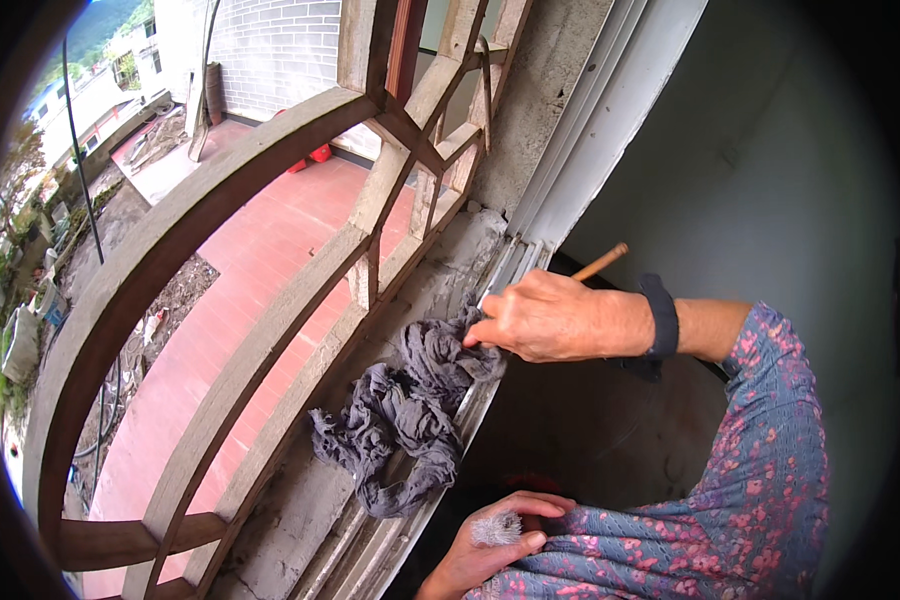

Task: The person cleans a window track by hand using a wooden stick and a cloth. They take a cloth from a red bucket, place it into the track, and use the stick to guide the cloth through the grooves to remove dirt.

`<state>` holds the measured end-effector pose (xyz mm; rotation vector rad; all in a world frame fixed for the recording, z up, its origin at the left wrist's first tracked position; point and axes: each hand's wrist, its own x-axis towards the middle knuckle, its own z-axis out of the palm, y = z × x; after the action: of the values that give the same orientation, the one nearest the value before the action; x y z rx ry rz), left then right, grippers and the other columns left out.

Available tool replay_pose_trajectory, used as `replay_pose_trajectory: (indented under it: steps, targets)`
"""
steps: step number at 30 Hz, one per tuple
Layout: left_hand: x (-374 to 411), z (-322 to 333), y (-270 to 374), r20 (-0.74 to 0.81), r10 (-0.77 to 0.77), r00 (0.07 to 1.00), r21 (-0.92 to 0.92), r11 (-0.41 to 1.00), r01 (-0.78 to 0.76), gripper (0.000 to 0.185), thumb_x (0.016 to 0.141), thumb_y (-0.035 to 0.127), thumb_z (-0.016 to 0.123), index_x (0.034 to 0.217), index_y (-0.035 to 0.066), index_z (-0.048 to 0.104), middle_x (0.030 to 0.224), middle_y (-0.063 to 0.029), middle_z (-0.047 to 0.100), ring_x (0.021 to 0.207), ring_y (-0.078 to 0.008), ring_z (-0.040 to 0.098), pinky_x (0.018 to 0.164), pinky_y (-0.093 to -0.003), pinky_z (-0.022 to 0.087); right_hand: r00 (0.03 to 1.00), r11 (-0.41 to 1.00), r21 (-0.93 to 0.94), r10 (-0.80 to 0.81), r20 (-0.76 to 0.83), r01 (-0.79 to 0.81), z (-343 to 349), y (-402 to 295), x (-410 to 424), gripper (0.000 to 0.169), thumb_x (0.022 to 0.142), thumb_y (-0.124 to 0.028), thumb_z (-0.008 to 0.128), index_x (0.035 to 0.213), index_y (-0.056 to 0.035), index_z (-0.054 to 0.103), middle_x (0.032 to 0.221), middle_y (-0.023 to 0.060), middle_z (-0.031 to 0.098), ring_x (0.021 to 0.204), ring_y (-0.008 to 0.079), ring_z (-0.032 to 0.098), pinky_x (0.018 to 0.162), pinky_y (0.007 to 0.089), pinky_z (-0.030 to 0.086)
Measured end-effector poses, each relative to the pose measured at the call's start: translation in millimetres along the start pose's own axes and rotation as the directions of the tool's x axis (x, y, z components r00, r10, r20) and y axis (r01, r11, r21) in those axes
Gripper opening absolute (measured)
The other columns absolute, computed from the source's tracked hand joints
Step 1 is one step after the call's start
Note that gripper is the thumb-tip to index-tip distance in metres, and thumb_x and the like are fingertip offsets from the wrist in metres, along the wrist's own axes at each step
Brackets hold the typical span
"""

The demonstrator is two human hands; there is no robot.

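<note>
My right hand (544, 315) grips a thin wooden stick (601, 262), whose back end juts out above the wrist. Its front end is hidden by the fingers, which are at the upper end of a crumpled dark grey cloth (412, 424). That cloth lies bunched along the window's metal sliding track (521, 259) and the rough cement sill (322, 487). Lower down, close to my body, my left hand (487, 544) holds a small silvery wire-like scouring pad (497, 529) between thumb and fingers.
A weathered window lattice (270, 382) with curved bars stands just beyond the sill. The white metal window frame (607, 112) rises at the upper right. Outside are a red tiled terrace (270, 277), a white brick wall (277, 52) and a hanging cable (82, 165).
</note>
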<state>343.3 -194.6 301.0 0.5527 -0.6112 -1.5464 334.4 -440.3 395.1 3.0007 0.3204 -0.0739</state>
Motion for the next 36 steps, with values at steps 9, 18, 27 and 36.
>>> replay_pose_trajectory:
  steps: [9, 18, 27, 36]
  targets:
    - [-5, 6, -2, -0.050, 0.062, 0.997, -0.014, 0.998, -0.062, 0.028, 0.080, 0.020, 0.063, 0.100, 0.002, 0.059, 0.110, -0.0152, 0.057, 0.073, -0.0092, 0.053, 0.065, -0.0212, 0.042, 0.983, 0.927, -0.328, 0.161, -0.088, -0.181, 2, 20, -39, 0.024, 0.082, -0.021, 0.057, 0.064, -0.0050, 0.060, 0.059, 0.0109, 0.051, 0.050, 0.0236, 0.057, 0.043, 0.0327, 0.044]
    - [-8, -1, -1, -0.060, -0.067, 0.996, -0.038, 0.997, 0.064, 0.030, 0.079, 0.016, 0.060, 0.105, 0.000, 0.058, 0.117, -0.0197, 0.053, 0.074, -0.0109, 0.054, 0.070, -0.0239, 0.043, 0.950, 0.933, -0.206, 0.261, -0.173, -0.294, -20, -4, -40, 0.015, 0.081, -0.017, 0.056, 0.071, -0.0064, 0.059, 0.061, 0.0102, 0.050, 0.051, 0.0214, 0.059, 0.044, 0.0327, 0.046]
    - [-8, 9, 0, -0.095, -0.012, 0.995, -0.061, 0.998, 0.006, 0.027, 0.079, 0.021, 0.065, 0.097, 0.002, 0.060, 0.105, -0.0111, 0.060, 0.068, -0.0059, 0.051, 0.061, -0.0192, 0.041, 0.885, 0.709, -0.557, 0.452, -0.109, -0.431, 31, 51, -32, 0.030, 0.083, -0.022, 0.055, 0.059, -0.0051, 0.058, 0.057, 0.0094, 0.050, 0.053, 0.0225, 0.058, 0.043, 0.0323, 0.044]
    - [-9, 1, -3, -0.025, -0.057, 0.998, -0.023, 0.998, 0.056, 0.030, 0.079, 0.015, 0.060, 0.105, 0.001, 0.058, 0.117, -0.0197, 0.052, 0.074, -0.0107, 0.053, 0.071, -0.0237, 0.043, 0.928, 0.589, -0.799, 0.352, 0.120, -0.120, 60, 70, -17, 0.007, 0.064, -0.013, 0.061, 0.058, -0.0091, 0.060, 0.058, 0.0031, 0.056, 0.062, 0.0177, 0.057, 0.048, 0.0306, 0.045]
